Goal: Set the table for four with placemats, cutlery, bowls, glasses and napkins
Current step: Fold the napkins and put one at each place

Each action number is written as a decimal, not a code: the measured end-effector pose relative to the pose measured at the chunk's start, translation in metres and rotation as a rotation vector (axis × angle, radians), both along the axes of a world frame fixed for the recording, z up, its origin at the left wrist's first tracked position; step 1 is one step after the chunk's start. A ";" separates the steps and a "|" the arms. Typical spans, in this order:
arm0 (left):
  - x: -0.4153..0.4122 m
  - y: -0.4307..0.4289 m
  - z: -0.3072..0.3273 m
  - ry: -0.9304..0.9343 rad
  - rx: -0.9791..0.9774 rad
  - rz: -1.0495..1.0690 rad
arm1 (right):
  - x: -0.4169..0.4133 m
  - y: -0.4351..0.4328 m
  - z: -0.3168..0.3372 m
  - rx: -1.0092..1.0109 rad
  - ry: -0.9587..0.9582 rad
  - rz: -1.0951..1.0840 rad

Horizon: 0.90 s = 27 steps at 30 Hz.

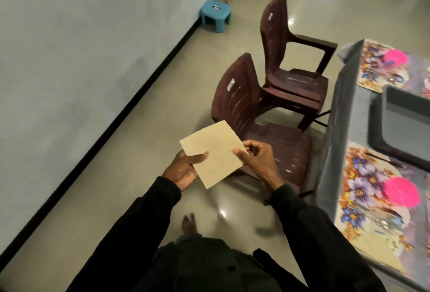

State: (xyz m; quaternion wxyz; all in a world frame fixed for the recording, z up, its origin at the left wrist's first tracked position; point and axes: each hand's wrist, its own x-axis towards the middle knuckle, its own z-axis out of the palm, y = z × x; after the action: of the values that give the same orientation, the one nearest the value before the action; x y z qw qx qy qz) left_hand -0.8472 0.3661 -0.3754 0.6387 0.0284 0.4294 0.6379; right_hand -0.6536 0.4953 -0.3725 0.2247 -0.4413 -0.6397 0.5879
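Observation:
I hold a beige square napkin (215,152) flat in front of me, above the floor and left of the table. My left hand (183,168) pinches its lower left edge with thumb on top. My right hand (256,159) grips its right edge. On the table (344,96) at the right lie two floral placemats: a near one (363,201) and a far one (374,68). Each carries a pink bowl, near (401,191) and far (395,57). A fork (395,163) lies at the near mat's top edge. A glass (386,224) stands on the near mat, blurred.
Two dark brown plastic chairs, near (251,115) and far (286,59), stand between me and the table's left side. A dark grey tray (395,115) sits mid-table. A blue stool (215,14) stands by the wall. Open floor lies to my left.

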 end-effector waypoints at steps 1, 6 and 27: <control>-0.016 -0.003 0.003 -0.007 0.001 0.028 | -0.019 -0.001 0.002 -0.002 -0.001 0.021; -0.075 -0.014 0.005 -0.027 0.006 0.118 | -0.092 0.000 0.006 -0.033 0.019 0.135; -0.292 0.118 -0.006 0.109 0.004 0.074 | -0.336 0.154 0.003 0.034 0.001 0.062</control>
State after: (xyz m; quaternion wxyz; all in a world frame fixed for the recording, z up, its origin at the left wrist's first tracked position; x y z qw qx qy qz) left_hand -1.1397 0.4842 -0.3818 0.5902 0.0486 0.4632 0.6593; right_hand -0.9892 0.6492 -0.3699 0.2141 -0.4169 -0.6628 0.5840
